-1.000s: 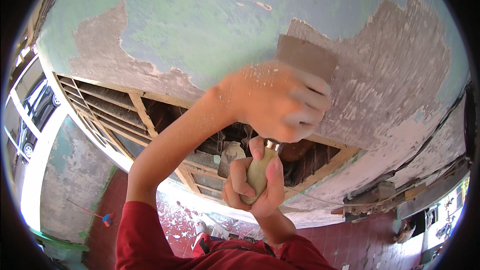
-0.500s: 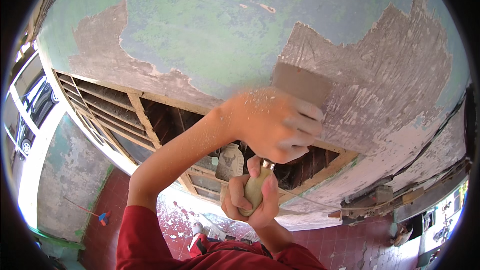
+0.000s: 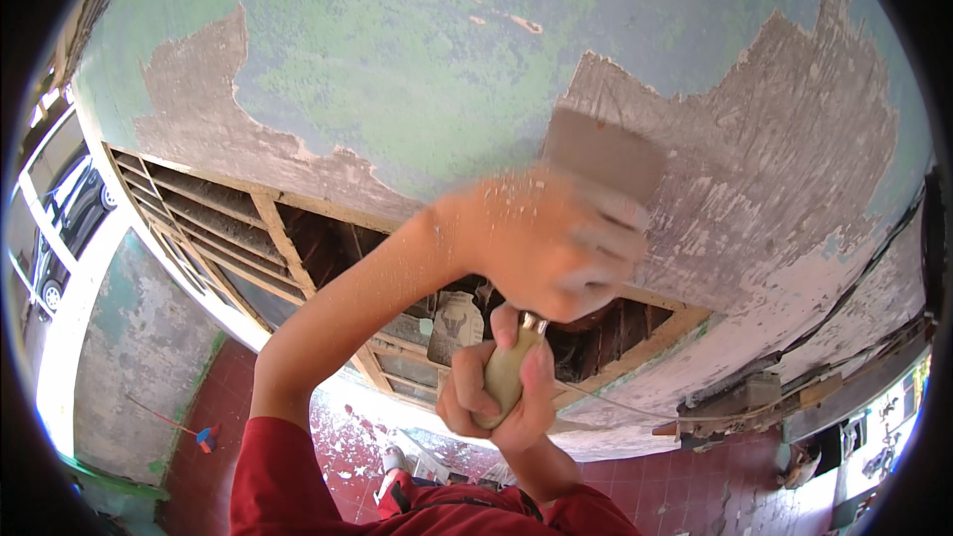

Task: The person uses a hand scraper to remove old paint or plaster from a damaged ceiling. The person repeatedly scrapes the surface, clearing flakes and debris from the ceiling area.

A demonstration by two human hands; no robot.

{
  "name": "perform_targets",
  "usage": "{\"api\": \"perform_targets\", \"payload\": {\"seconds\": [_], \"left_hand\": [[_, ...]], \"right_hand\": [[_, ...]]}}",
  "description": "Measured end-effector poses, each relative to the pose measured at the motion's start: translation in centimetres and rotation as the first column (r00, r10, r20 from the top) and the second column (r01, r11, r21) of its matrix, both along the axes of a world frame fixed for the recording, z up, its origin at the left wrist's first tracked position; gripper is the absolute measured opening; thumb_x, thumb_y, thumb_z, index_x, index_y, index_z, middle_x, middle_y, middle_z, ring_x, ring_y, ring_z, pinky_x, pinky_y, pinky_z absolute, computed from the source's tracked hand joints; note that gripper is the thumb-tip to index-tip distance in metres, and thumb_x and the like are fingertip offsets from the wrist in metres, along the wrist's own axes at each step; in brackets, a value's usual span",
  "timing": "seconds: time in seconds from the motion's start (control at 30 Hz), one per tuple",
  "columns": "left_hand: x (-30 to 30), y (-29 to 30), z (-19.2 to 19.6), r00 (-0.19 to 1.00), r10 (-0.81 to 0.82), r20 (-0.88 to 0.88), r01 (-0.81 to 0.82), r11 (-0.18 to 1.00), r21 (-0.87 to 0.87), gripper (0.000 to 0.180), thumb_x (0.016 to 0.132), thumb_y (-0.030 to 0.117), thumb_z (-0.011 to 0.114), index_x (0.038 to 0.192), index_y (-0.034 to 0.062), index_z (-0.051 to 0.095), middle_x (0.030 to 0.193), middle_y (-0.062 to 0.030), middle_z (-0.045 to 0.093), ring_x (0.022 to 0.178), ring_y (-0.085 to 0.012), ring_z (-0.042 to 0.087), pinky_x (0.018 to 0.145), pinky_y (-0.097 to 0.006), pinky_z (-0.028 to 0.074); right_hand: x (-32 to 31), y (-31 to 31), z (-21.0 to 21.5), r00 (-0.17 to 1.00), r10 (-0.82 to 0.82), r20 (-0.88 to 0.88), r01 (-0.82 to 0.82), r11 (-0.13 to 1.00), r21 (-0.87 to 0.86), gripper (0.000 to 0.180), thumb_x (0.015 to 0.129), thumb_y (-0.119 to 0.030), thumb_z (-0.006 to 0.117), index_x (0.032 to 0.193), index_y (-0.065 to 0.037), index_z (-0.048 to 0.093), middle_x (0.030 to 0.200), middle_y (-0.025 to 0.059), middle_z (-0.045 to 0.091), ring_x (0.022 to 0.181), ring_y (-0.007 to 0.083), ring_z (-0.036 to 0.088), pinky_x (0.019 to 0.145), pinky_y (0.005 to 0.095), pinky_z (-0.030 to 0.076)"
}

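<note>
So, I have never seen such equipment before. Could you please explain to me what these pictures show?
There is no machine here, only a person's two bare hands. A wide fisheye camera on the head looks down, so straight edges bend. The right hand holds a scraper by its handle; the left hand, blurred, covers the lower part of the blade, so its exact grip is unclear. The painted wall is green-blue with bare greyish patches. Below is a slatted wooden frame.

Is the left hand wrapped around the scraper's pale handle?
No, the right hand grips the handle, with the left hand higher, by the blade.
</note>
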State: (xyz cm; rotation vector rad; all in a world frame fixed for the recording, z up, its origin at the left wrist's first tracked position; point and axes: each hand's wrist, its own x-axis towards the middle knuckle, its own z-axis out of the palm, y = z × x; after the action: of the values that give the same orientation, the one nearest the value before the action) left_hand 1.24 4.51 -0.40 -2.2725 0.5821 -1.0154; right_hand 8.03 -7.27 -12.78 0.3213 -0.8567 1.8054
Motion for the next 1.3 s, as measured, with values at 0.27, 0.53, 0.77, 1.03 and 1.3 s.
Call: {"api": "perform_targets", "payload": {"seconds": [0.27,0.53,0.77,1.03,1.3], "left_hand": [[0.7,0.0,-0.9,0.994,-0.04,0.102,0.045,0.998,-0.045,0.019,0.059,0.009,0.067,0.05,0.0055,0.051,0.06,-0.0011,0.047,0.07,-0.0192,0.055,0.068,-0.029,0.05],[-0.5,-0.6,0.5,0.997,0.072,0.006,-0.07,0.991,-0.11,0.021,0.062,0.008,0.068,0.051,0.006,0.05,0.062,-0.0027,0.045,0.07,-0.0207,0.055,0.067,-0.03,0.05],[-0.1,0.0,0.3,0.999,0.012,0.03,-0.012,1.0,-0.01,0.02,0.06,0.007,0.067,0.049,0.0065,0.05,0.06,-0.001,0.045,0.07,-0.0201,0.054,0.065,-0.029,0.048],[-0.2,-0.5,-0.1,0.999,0.036,0.003,-0.036,0.999,-0.008,0.018,0.055,0.009,0.066,0.048,0.006,0.05,0.059,-0.0001,0.045,0.07,-0.0194,0.054,0.066,-0.028,0.048],[-0.2,-0.3,1.9,0.999,0.035,0.006,-0.035,0.999,0.017,0.018,0.056,0.009,0.066,0.049,0.006,0.05,0.06,-0.0012,0.045,0.069,-0.0196,0.054,0.067,-0.03,0.049]], "right_hand": [[0.4,0.0,-0.4,0.992,-0.032,0.121,0.019,0.994,0.109,0.03,0.103,-0.046,0.027,0.112,-0.018,0.031,0.055,0.0014,0.037,0.031,0.0096,0.03,0.032,0.0257,0.025],[0.2,0.2,0.8,0.997,0.034,0.071,-0.043,0.991,0.124,0.031,0.103,-0.046,0.027,0.115,-0.018,0.031,0.055,0.0011,0.037,0.032,0.0097,0.031,0.033,0.0255,0.025],[-0.2,0.5,0.3,1.0,-0.001,-0.002,0.001,0.999,0.036,0.031,0.101,-0.038,0.037,0.108,-0.008,0.032,0.054,0.0062,0.038,0.031,0.0103,0.029,0.031,0.0248,0.025],[0.3,0.1,0.1,0.988,-0.05,0.145,0.034,0.993,0.109,0.031,0.102,-0.047,0.027,0.111,-0.018,0.031,0.055,0.0019,0.036,0.031,0.0112,0.031,0.032,0.0266,0.024],[0.0,-0.1,2.2,1.0,-0.002,0.017,0.002,1.0,0.008,0.034,0.1,-0.041,0.039,0.108,-0.009,0.032,0.054,0.006,0.038,0.031,0.0102,0.028,0.031,0.0249,0.025]]}}
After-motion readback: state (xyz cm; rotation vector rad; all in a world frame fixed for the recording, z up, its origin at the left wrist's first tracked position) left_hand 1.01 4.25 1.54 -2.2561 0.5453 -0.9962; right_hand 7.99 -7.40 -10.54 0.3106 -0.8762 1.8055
